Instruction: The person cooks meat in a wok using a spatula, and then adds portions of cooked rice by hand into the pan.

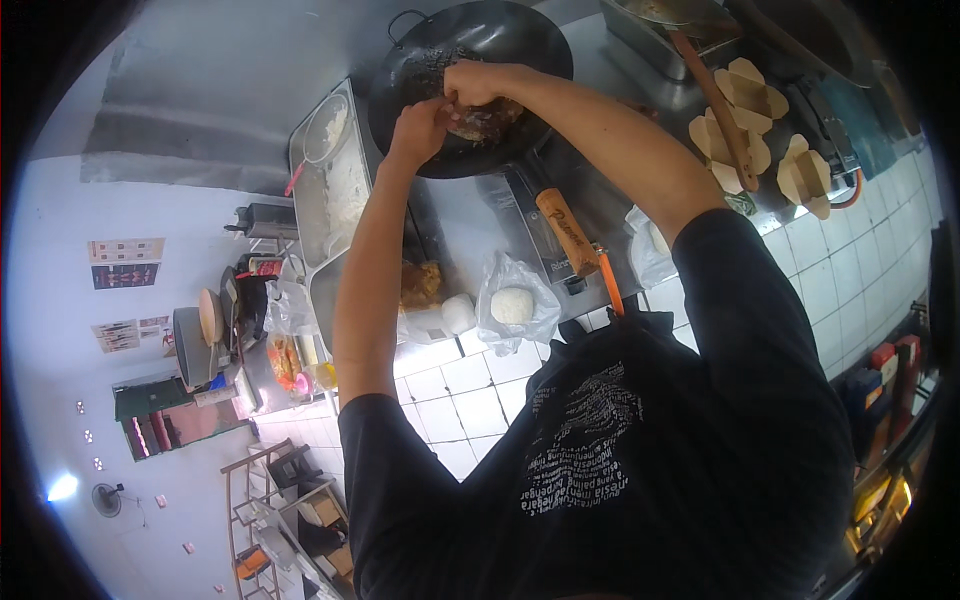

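A large black wok [510, 30] with a wooden handle grip [568, 232] sits on a stove. My left hand [424, 131] and my right hand [480, 81] meet above it, fingertips pinched close together. Whether anything small is between the fingers cannot be made out. Browned food [487, 121] lies in the wok just under my hands, partly hidden by them. Dark bits are stuck to the wok's inner side near its far left.
Left of the wok, a metal tray [300, 199] holds white powder and a sieve [328, 131]. Nearer are a bagged white ball [512, 306] and an orange hose [610, 283]. Open cardboard boxes [804, 178] and a long wooden handle [716, 109] lie at the right.
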A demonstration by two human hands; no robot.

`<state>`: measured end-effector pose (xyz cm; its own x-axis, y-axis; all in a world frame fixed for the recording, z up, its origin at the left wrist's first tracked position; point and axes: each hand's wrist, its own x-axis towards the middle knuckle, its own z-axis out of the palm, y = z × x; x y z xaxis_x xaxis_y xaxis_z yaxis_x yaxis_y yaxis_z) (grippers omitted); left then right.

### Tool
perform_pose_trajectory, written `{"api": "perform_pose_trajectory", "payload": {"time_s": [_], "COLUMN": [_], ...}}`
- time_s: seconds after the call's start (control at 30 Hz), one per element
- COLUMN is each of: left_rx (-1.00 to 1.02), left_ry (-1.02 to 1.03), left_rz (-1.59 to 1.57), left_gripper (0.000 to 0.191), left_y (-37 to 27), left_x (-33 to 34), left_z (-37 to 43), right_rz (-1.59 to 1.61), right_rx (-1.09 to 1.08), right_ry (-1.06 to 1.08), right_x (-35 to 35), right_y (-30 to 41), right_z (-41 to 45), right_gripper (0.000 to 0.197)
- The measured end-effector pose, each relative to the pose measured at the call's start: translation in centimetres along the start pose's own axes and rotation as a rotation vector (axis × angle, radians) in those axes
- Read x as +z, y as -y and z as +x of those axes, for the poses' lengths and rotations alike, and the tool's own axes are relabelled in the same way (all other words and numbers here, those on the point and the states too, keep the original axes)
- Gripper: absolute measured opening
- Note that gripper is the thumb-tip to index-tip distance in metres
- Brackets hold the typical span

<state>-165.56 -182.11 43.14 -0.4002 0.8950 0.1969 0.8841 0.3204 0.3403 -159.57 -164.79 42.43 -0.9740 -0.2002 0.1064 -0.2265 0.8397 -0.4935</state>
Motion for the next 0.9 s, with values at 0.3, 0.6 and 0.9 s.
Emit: {"api": "perform_pose_trajectory", "payload": {"time_s": [0.3, 0.6, 0.9], "left_rx": [0.062, -0.026, -0.140], "left_ry": [0.096, 0.100, 0.168], "left_rz": [0.227, 0.204, 0.167], "left_gripper": [0.020, 0.023, 0.026], "left_y": [-1.4, -1.6, -0.2], "left_x": [0.4, -0.2, -1.3], "left_z": [-0.1, -0.9, 0.1], "right_rz": [-0.054, -0.125, -0.083], "right_rx": [0.099, 0.088, -0.003], "right_ry": [0.079, 0.058, -0.021], "right_x": [1.0, 0.8, -0.9], "right_y": [-0.3, 1.1, 0.3], "right_z": [-0.1, -1.0, 0.1], "right_gripper": [0.022, 0.024, 0.017]}}
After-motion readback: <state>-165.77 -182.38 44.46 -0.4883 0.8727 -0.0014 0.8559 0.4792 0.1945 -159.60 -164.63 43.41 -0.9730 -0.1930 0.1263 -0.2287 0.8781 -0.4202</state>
